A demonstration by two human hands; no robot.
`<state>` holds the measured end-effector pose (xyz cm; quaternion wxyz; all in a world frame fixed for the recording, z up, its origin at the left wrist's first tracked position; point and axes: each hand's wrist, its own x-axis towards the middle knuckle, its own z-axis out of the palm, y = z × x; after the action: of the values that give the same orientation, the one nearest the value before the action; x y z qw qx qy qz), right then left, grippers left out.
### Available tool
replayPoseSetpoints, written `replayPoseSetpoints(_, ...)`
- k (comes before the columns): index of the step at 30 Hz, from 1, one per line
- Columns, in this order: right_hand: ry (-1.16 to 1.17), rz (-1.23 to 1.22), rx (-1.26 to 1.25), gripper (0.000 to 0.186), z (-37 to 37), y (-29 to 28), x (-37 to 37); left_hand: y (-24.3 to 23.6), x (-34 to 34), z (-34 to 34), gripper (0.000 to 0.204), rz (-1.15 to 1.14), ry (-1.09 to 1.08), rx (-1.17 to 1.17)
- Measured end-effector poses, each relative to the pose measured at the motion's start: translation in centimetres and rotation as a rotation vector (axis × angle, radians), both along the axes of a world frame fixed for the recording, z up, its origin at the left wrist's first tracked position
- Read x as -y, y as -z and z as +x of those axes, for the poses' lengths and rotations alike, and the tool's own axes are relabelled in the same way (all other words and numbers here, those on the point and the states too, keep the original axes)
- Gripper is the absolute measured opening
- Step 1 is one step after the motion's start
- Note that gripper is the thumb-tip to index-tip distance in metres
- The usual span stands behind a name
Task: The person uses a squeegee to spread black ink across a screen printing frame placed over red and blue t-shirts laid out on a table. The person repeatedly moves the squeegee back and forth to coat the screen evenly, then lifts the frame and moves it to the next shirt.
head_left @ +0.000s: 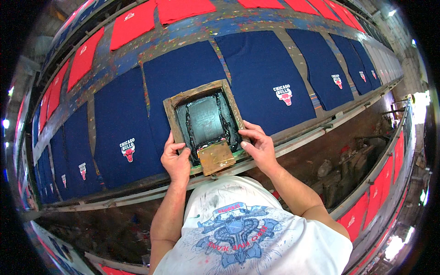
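Observation:
A small wooden screen-printing frame (234, 106) lies on a navy fabric panel (183, 66) in front of me. Its mesh (205, 120) is grey-green with a faint design, edged by dark, glossy strips. A tan, ink-stained squeegee (216, 158) rests inside at the near end. My left hand (176, 160) grips the frame's near left corner, thumb on top. On the near right corner, my right hand (259, 145) holds it with fingers along the outer side. Whatever lies under the frame is hidden.
Navy panels with a red-and-white print (284, 95) lie to both sides along the long table. Behind them runs a paint-spattered strip (183, 31) and a row of red panels (133, 23). A metal rail (302, 137) edges the table near me. More red panels (355, 217) lie at lower right.

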<state>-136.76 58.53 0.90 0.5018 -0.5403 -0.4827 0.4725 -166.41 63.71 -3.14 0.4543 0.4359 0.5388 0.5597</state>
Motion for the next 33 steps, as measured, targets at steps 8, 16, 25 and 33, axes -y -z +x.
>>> replayPoseSetpoints(8, 0.108, -0.009, -0.015, 0.041, -0.6, 0.0, -0.3, -0.3, 0.0, -0.1, 0.021, -0.040, 0.001, 0.016)
replayPoseSetpoints(16, -0.293, 0.458, 0.511, 0.048, -1.1, -4.4, 0.1, -0.3, -0.2, -0.4, 0.023, -0.059, 0.021, 0.054)
replayPoseSetpoints(25, -0.436, 0.600, 0.849, 0.048, -3.6, -6.3, -1.6, 1.3, -0.2, -0.5, 0.027, -0.008, 0.017, -0.029)
replayPoseSetpoints(33, -0.660, 0.400, 0.990, 0.048, -4.7, -10.2, -4.4, -7.6, 1.8, -1.3, 0.039, 0.337, -0.071, -0.467)
